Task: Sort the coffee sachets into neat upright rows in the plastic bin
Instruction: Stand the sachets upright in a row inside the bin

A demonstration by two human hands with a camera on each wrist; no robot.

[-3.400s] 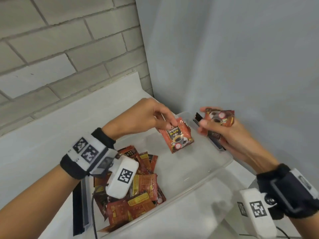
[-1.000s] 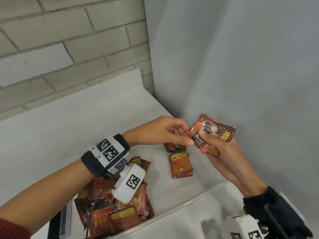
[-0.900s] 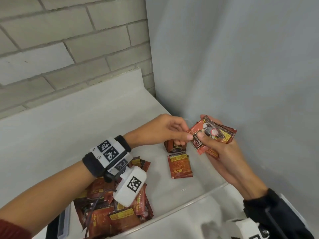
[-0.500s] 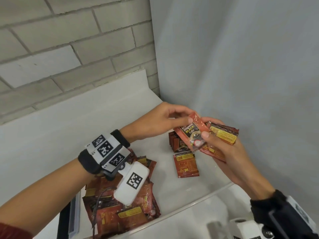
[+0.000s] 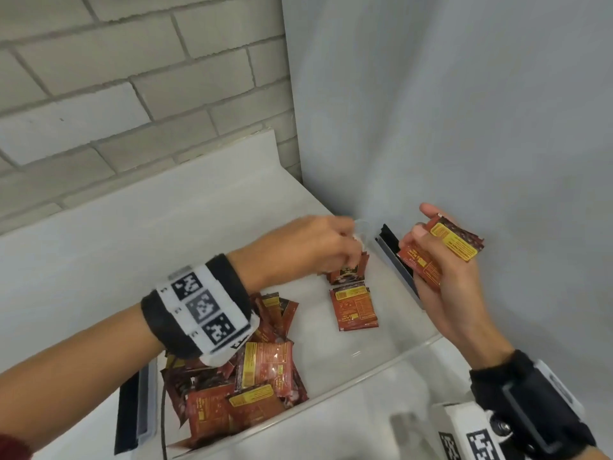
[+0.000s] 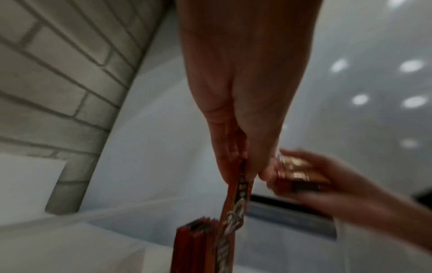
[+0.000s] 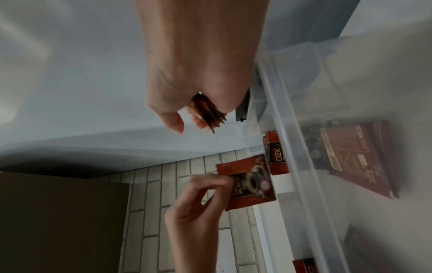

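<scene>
My left hand (image 5: pixel 353 255) pinches one red coffee sachet (image 6: pixel 236 201) by its top edge and holds it upright against the short upright row of sachets (image 5: pixel 348 275) in the far corner of the clear plastic bin (image 5: pixel 374 360). In the right wrist view the same sachet (image 7: pixel 247 182) shows its front, beside the row (image 7: pixel 275 157). My right hand (image 5: pixel 428 250) hovers over the bin's right end and grips a small stack of sachets (image 5: pixel 444 247). One sachet (image 5: pixel 353 307) lies flat in front of the row. A loose pile of sachets (image 5: pixel 255 376) fills the bin's left end.
The bin stands on a white counter (image 5: pixel 132 227) in a corner between a grey brick wall (image 5: pixel 132 78) and a smooth grey wall (image 5: pixel 464 111). Black latch handles sit at the bin's right end (image 5: pixel 393 250) and left end (image 5: pixel 127 413).
My left hand took one sachet from the stack in my right hand and brought it down to the upright row. The right hand drew away to the right with the remaining stack.
</scene>
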